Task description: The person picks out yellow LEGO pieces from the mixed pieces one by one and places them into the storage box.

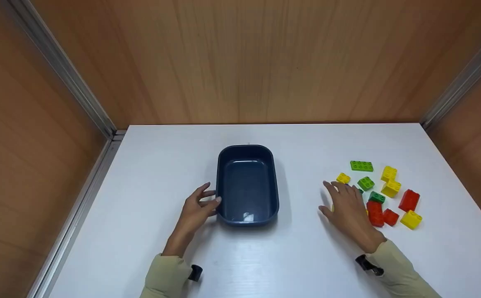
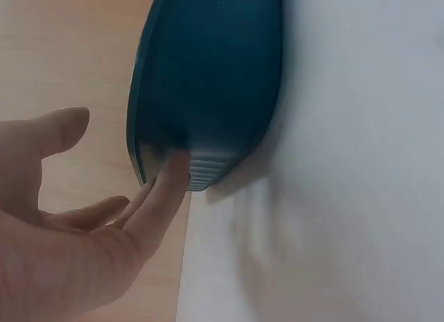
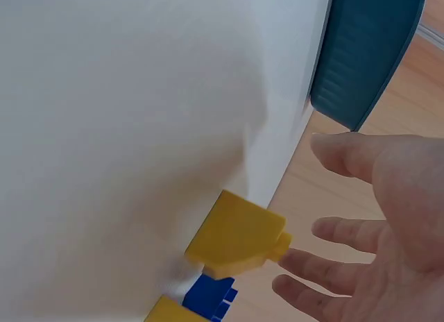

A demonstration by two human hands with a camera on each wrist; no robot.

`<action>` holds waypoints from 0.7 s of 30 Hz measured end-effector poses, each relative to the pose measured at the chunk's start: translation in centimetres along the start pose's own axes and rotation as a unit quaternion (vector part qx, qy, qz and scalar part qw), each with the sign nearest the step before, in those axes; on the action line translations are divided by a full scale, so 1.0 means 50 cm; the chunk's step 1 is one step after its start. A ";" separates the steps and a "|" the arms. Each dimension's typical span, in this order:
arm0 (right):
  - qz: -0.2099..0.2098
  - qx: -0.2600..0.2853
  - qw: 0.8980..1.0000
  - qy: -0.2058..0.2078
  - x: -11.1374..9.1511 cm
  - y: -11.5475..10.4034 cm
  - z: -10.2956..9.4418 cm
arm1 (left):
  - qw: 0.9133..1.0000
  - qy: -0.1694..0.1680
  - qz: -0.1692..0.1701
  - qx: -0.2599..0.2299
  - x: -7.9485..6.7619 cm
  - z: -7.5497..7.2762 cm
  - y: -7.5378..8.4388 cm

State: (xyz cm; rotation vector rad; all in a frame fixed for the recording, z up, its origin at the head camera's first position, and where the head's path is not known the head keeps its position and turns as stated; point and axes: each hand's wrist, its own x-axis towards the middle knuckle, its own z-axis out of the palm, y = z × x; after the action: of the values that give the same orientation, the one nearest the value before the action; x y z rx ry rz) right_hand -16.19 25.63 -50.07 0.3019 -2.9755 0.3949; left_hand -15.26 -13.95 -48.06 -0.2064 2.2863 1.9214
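A dark blue rectangular bin point(image 1: 247, 188) stands on the white table. My left hand point(image 1: 197, 209) is at its left side, thumb near the rim and fingers loosely spread; in the left wrist view a fingertip reaches the bin's outer wall. My right hand point(image 1: 350, 211) hovers over the left part of a group of toy building bricks, thumb and fingers apart with nothing between them. Close to its fingertips in the right wrist view are a yellow brick point(image 3: 236, 232) and a blue brick point(image 3: 208, 294). From above, the hand hides some bricks.
Around the right hand lie a light green brick point(image 1: 361, 166), a dark green brick point(image 1: 376, 197), a long red brick point(image 1: 375, 213), another red brick point(image 1: 409, 200) and a yellow brick point(image 1: 411, 219). Wooden panels point(image 1: 265, 62) enclose the table at the back and sides.
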 end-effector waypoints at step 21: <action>-0.005 -0.028 0.999 0.029 -0.063 0.060 -0.039 | 0.999 0.006 -0.050 -0.002 0.014 -0.006 0.009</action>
State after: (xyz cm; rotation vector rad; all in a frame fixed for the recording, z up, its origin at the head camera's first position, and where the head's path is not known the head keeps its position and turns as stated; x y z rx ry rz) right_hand -13.59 29.54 -49.42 0.2952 -2.9219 0.3141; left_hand -16.04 -14.16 -47.71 -0.3272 2.2344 1.8824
